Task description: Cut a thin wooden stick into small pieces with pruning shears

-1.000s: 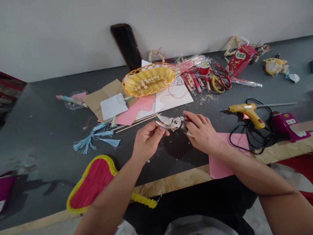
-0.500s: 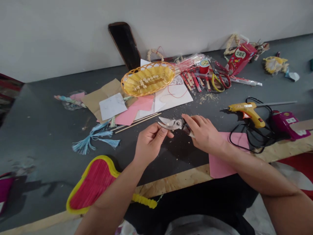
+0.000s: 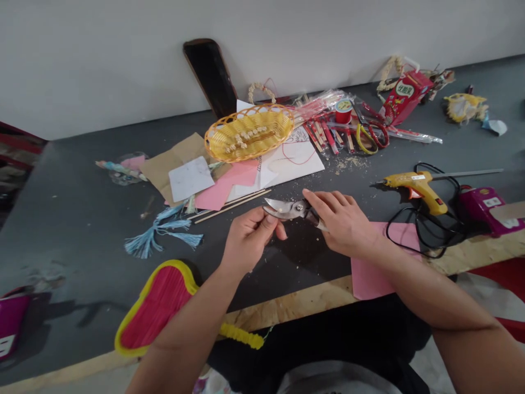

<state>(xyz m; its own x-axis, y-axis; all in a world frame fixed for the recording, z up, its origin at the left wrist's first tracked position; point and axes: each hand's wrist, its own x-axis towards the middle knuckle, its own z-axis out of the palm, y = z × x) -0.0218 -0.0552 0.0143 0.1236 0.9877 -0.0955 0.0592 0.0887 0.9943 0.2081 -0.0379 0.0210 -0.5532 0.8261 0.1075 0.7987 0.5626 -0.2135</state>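
Note:
My right hand is wrapped round the handles of a pair of pruning shears, whose blades point left and stand apart. My left hand is pinched at the blade tips, with thumb and forefinger together. A tiny pale piece shows between the blades; what the left fingers hold is too small to name. Behind the hands, thin wooden sticks lie on the table. A yellow woven basket beyond them contains small pale knobbly pieces. A yellow-rimmed red fan lies beside my left forearm.
A yellow glue gun with a black cord lies to the right, near pink paper. Scissors, a red thread spool and a red drink carton stand or lie further back. A blue tassel is at left. A phone leans on the wall.
The view has shifted slightly. My left hand has moved a little, its fingers still at the blade tips. The right hand keeps its grip on the shears.

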